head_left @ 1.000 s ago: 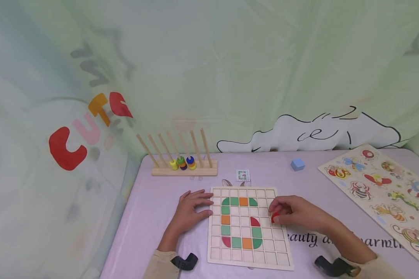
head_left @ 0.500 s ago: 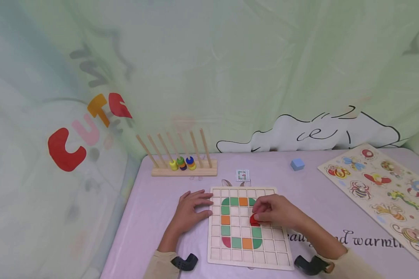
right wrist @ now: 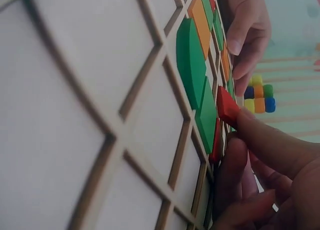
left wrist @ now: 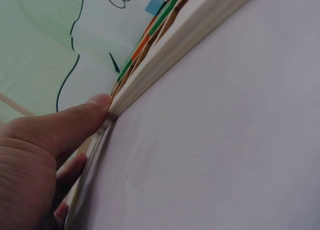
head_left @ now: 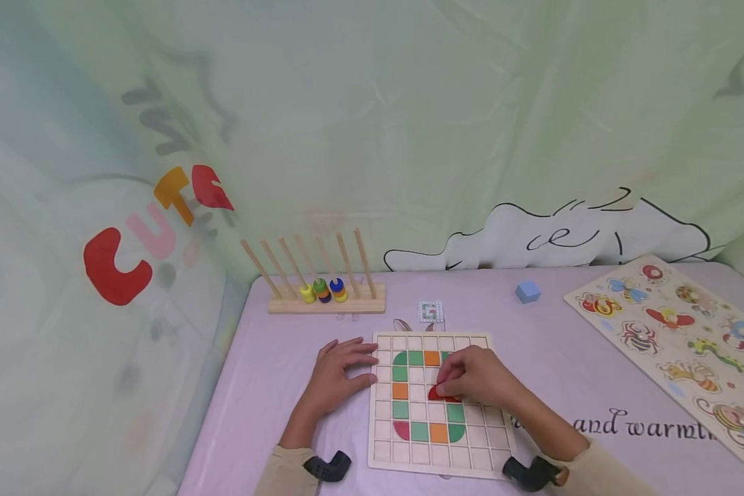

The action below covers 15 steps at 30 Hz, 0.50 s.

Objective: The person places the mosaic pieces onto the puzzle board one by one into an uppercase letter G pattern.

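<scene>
A wooden grid board [head_left: 409,461] lies on the table, with green, orange and red tiles forming a G-like outline. My right hand [head_left: 479,377] pinches a red quarter-round tile [right wrist: 227,106] between thumb and fingers, close over the inner squares. Another red tile [right wrist: 216,145] sits in the grid just beside it, partly covered by the hand in the head view. Green tiles [head_left: 455,413] line the right side below. At the board's left edge my left hand [head_left: 346,375] rests with its fingers extended, the thumb [left wrist: 95,105] touching the rim.
Behind the board lies a small pattern card [head_left: 430,312]. A wooden peg rack [head_left: 327,307] with coloured beads stands at the back left. A blue block [head_left: 528,292] and an insect puzzle board [head_left: 676,351] are on the right.
My right hand has carried the red tile leftward from the board's right edge to the inner squares, passing over the other red tile. The left hand stays put.
</scene>
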Motion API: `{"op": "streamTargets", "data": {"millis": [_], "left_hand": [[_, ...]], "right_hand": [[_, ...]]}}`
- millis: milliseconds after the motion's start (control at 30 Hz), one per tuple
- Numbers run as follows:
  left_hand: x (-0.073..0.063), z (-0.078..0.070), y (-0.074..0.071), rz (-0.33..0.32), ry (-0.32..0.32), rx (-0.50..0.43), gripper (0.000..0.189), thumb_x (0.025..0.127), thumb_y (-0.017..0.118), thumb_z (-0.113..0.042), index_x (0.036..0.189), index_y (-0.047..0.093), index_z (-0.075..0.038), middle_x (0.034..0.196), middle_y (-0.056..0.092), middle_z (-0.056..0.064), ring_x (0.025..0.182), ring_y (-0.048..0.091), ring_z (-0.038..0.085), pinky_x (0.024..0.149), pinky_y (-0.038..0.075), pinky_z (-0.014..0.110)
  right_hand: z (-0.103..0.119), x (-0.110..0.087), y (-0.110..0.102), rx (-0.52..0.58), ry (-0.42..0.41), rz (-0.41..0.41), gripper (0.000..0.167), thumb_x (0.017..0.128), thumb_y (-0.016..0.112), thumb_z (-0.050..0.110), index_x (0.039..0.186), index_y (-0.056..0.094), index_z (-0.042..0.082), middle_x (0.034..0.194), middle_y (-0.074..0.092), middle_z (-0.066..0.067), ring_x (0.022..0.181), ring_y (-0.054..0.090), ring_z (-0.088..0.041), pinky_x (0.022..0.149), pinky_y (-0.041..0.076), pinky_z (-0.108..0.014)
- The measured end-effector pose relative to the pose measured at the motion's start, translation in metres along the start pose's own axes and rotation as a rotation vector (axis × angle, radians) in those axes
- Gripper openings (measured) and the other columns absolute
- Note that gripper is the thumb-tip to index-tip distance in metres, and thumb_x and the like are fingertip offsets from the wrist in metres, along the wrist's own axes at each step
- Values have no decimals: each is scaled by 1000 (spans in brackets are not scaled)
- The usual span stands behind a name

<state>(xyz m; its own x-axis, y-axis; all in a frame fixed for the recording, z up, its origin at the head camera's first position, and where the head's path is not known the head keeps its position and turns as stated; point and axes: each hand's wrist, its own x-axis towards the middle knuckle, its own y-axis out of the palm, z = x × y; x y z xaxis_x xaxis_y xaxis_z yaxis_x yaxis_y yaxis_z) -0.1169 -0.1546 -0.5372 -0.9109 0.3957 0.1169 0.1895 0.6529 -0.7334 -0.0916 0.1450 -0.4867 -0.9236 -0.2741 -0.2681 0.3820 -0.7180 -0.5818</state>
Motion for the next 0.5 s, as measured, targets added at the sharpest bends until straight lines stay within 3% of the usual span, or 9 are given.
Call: {"op": "streamTargets", "data": {"millis": [200,500], "left_hand": [[0,-1,-1,2,-6,-4,28,87,81,-33,114,78,-26,137,67,-11,145,48,19,125,18,57],[0,2,1,-5,4,5,28,87,81,-33,113,78,-27,137,67,-14,144,48,17,125,19,56]], "right_hand": [[9,-1,2,-16,56,-12,12,80,86,15,77,74,17,74,69,4,76,58,-16,63,48,-27],[10,-1,5,-35,76,-30,14,79,86,10,75,73,15,69,67,3,69,57,-16,57,47,-26]]}}
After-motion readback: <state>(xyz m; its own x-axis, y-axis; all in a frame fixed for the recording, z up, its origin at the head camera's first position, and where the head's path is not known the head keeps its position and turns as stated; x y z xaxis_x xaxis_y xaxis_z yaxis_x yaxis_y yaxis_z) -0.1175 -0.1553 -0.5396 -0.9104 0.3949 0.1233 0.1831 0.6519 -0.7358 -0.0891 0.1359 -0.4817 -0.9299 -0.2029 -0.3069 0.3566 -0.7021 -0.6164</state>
